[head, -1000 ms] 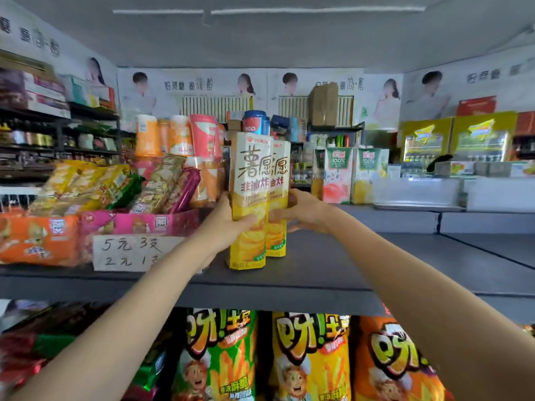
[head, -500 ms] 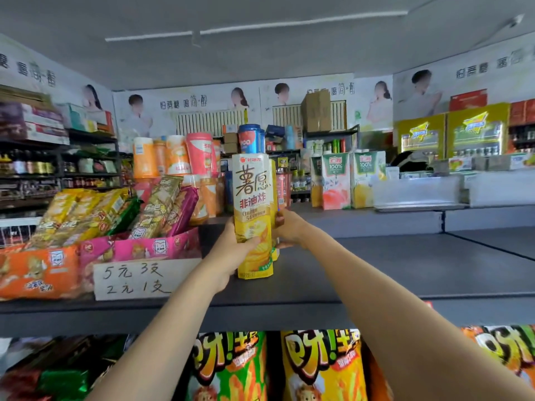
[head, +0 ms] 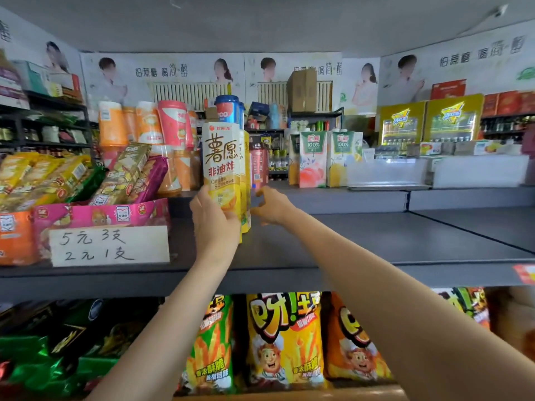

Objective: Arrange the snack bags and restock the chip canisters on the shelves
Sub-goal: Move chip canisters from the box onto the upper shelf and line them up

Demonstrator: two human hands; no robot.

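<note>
A dark grey shelf (head: 362, 241) runs the full width, and standing on it between the two hands are two tall yellow chip boxes (head: 223, 169), one tucked right behind the other. Left of the left hand (head: 214, 224), a pink display carton (head: 98, 215) of snack bars sits on the board with a handwritten price card (head: 108, 246) leaning at its front (an orange carton (head: 14, 235) hugs its far side). Right of the right hand (head: 270, 205), bare shelf; beyond it, two juice cartons (head: 312, 160).

We see a yellow-and-white chip canister (head: 222, 169) with brown lettering. The shelf (head: 376, 241) is dark grey; our snack bags (head: 285, 340) below are yellow, orange and green.
</note>
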